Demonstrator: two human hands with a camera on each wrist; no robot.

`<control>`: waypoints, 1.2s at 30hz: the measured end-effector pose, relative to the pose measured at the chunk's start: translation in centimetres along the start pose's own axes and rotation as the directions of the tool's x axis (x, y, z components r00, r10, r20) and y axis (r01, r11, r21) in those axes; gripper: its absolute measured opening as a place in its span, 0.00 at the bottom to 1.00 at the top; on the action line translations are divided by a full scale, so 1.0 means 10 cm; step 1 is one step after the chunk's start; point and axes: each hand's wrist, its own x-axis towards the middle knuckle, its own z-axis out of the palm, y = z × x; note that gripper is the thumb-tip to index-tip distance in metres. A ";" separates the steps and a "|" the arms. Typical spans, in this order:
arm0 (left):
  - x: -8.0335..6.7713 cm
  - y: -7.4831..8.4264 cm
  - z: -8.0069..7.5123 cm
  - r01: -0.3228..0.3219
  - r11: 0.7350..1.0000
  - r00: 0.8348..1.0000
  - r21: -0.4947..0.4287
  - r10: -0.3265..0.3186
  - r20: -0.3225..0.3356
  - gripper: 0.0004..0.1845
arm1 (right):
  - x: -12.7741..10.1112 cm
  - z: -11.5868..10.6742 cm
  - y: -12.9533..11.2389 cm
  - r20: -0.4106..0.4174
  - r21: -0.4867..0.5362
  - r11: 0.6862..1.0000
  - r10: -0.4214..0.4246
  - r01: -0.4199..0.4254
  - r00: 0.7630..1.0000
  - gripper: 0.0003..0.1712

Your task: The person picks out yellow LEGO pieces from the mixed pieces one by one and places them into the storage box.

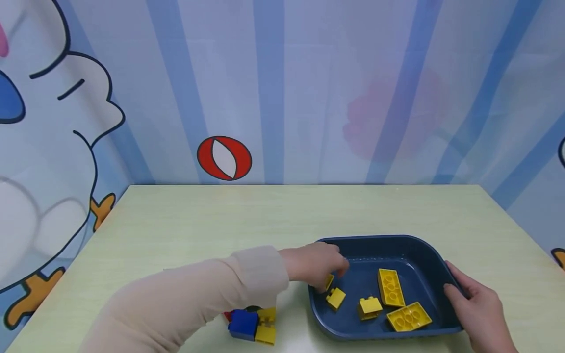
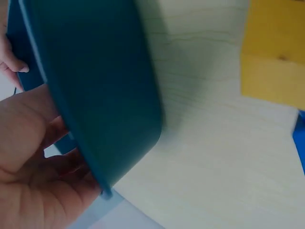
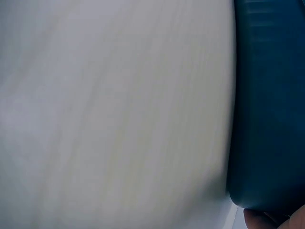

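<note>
A dark blue tray [image 1: 423,247] sits on the pale table near its front edge. Inside it lie two flat yellow bricks [image 1: 390,288] and two small ones [image 1: 370,307]. My left hand [image 1: 324,269] reaches over the tray's left rim, its fingers curled round a small yellow brick [image 1: 329,283] just inside the wall. My right hand [image 1: 461,290] grips the tray's right rim, thumb inside. In the left wrist view the tray's outer wall [image 2: 95,95] fills the left side, with my palm [image 2: 33,167] against it. The right wrist view shows only the tray's wall [image 3: 267,105] and bare table.
Left of the tray, under my forearm, a blue brick [image 1: 243,323] and a yellow brick [image 1: 266,327] lie together with a bit of red [image 1: 227,316]. Patterned curtain walls close in the back and both sides of the table [image 1: 265,215].
</note>
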 end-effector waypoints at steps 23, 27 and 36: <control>-0.75 -0.29 0.03 0.169 0.971 0.969 -0.171 -0.195 -0.149 0.22 | 0.03 0.00 0.05 -0.007 -0.022 1.000 -0.010 0.010 1.000 0.29; -0.82 -0.30 0.16 0.180 0.965 0.980 -0.192 -0.192 -0.046 0.21 | 0.03 0.00 0.05 0.015 -0.021 1.000 -0.012 0.013 1.000 0.29; -0.87 -0.27 0.32 0.156 0.969 0.988 -0.191 -0.156 0.015 0.21 | 0.02 0.01 0.03 -0.006 -0.018 1.000 -0.008 0.008 1.000 0.29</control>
